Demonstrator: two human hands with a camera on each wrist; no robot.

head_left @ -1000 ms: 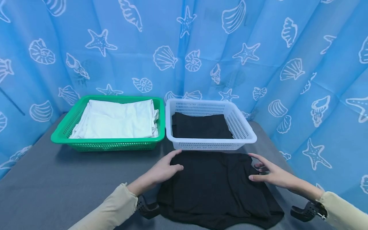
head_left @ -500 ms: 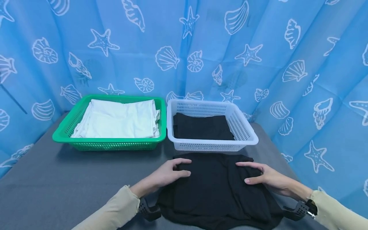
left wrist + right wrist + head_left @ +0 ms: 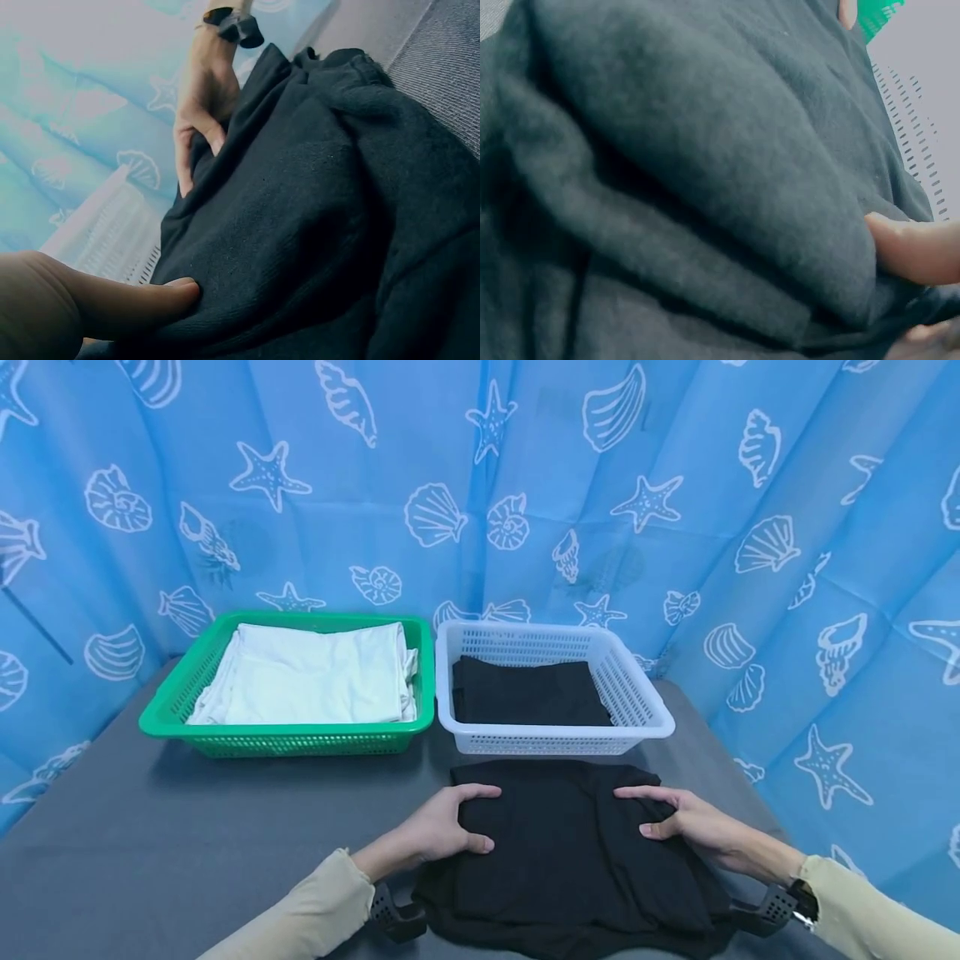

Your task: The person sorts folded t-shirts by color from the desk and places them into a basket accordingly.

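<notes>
A black shirt (image 3: 547, 852), partly folded, lies on the table in front of the baskets. At its left side my left hand (image 3: 442, 827) grips the cloth, index finger and thumb on top. My right hand (image 3: 697, 822) holds the opposite side in the same manner. In the left wrist view the left thumb (image 3: 157, 298) presses on the fabric, and the right hand (image 3: 206, 112) is at the far edge. The right wrist view shows the right thumb (image 3: 915, 247) over the cloth, with a fingertip (image 3: 922, 337) below it. The other fingers are mostly hidden by the fabric.
Behind the shirt stands a white basket (image 3: 555, 739) with folded black cloth (image 3: 528, 693) in it. To its left, a green basket (image 3: 300, 739) holds folded white cloth (image 3: 307, 677). A grey cloth covers the table (image 3: 210, 835). A blue seashell curtain (image 3: 375, 460) hangs behind.
Both hands have moved inward and toward me, from the shirt's far corners to its sides, and have taken hold of the cloth. The shirt has stayed nearly in place.
</notes>
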